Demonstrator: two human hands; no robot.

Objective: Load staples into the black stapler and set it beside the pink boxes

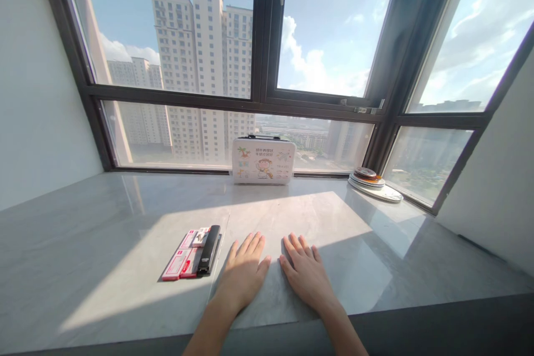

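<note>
The marble sill [104,222] lies bare across its whole left part and in the sunlit stretch beyond both hands. Just left of the left hand [244,270], a black bar [209,249] and a cluster of red-and-white packets [186,256] block a sideways sweep. Right of the right hand [306,273] the surface runs open to the wall. Far off, a printed case [263,162] stands against the glass and a stack of plates [373,183] sits far right, with free room between them.
</note>
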